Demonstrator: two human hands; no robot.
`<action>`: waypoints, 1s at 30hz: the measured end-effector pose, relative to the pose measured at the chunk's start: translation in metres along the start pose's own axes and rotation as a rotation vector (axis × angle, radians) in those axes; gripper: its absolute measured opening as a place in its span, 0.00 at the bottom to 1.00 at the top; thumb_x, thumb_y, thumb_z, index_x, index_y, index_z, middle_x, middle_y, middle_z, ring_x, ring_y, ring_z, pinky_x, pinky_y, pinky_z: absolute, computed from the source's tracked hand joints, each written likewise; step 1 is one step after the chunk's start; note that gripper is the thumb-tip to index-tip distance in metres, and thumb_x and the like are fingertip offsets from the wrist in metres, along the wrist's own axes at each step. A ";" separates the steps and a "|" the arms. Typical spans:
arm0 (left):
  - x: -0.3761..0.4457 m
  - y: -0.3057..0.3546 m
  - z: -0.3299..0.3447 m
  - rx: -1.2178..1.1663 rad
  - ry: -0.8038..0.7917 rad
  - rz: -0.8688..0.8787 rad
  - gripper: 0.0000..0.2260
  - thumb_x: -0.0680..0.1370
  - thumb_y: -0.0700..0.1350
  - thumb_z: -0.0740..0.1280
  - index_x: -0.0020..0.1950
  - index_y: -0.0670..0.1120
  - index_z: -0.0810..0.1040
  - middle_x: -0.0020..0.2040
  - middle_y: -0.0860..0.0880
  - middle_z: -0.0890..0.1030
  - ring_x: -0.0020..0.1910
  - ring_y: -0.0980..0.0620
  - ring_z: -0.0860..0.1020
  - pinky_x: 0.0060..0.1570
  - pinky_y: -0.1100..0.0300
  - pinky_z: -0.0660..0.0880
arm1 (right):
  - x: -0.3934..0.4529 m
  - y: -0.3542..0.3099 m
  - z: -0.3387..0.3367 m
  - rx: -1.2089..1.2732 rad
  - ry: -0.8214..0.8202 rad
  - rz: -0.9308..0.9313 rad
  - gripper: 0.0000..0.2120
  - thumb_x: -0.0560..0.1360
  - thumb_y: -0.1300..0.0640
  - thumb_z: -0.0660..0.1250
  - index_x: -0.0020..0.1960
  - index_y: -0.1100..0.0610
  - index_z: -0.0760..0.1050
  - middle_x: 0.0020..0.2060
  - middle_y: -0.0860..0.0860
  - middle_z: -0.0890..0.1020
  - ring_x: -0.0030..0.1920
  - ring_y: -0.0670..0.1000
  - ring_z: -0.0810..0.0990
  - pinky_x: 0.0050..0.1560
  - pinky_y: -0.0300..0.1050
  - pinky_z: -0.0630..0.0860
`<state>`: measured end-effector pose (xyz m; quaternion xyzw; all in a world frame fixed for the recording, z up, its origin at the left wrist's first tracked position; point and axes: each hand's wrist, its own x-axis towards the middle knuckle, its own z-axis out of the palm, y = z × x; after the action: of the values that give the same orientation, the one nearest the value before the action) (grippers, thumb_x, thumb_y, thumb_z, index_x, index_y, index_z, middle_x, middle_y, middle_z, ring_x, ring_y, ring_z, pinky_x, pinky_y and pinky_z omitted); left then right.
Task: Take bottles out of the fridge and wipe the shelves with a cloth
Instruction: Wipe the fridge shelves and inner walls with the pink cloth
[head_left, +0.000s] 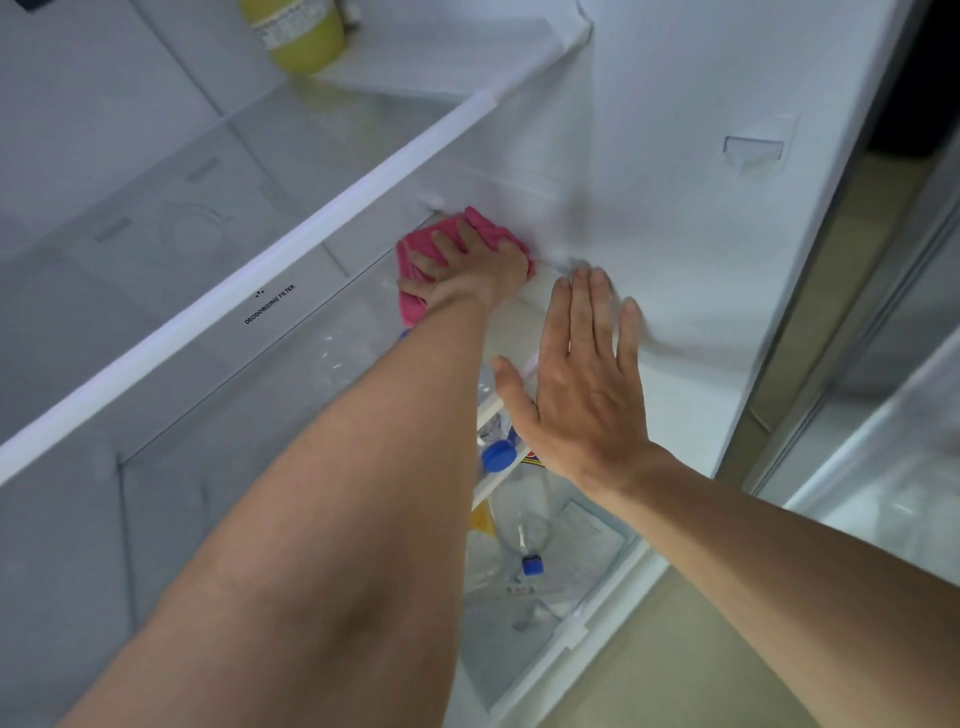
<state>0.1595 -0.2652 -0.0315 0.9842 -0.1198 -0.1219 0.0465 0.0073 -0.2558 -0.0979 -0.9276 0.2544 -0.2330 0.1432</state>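
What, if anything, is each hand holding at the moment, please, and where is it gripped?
The left hand presses on the bunched middle of the pink cloth. The right hand is open, holding nothing.

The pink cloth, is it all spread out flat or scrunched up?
Scrunched up. The pink cloth bunches in folds under the left hand, which presses it down.

Both arms are bare from the elbow down, with no sleeve, cuff or glove in sight. The left hand (470, 270) and the right hand (582, 395) carry no ring, and neither wrist bears a watch, band or bracelet. The fingers (582, 301) show short, plain, unpainted nails.
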 end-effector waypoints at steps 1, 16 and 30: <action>-0.005 0.001 0.002 0.006 -0.003 0.007 0.29 0.81 0.56 0.44 0.81 0.51 0.41 0.81 0.46 0.41 0.78 0.37 0.39 0.71 0.32 0.37 | 0.001 0.000 -0.002 -0.002 -0.013 0.001 0.44 0.79 0.34 0.39 0.80 0.68 0.51 0.80 0.64 0.52 0.81 0.60 0.47 0.78 0.63 0.47; -0.057 0.003 0.024 -0.007 0.004 0.168 0.31 0.81 0.60 0.44 0.80 0.51 0.39 0.81 0.46 0.41 0.78 0.38 0.38 0.72 0.35 0.35 | -0.015 0.008 -0.034 -0.055 -0.245 0.032 0.50 0.71 0.31 0.31 0.80 0.66 0.40 0.81 0.62 0.44 0.81 0.58 0.40 0.78 0.63 0.39; 0.020 -0.018 -0.005 -0.052 0.044 0.058 0.29 0.81 0.56 0.45 0.81 0.51 0.44 0.81 0.48 0.43 0.79 0.39 0.41 0.72 0.34 0.39 | -0.017 0.030 -0.016 -0.013 -0.075 -0.020 0.38 0.79 0.36 0.46 0.79 0.61 0.59 0.80 0.59 0.57 0.67 0.65 0.69 0.64 0.57 0.59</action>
<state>0.1837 -0.2521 -0.0334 0.9812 -0.1440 -0.1020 0.0785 -0.0258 -0.2735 -0.1018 -0.9391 0.2411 -0.1979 0.1441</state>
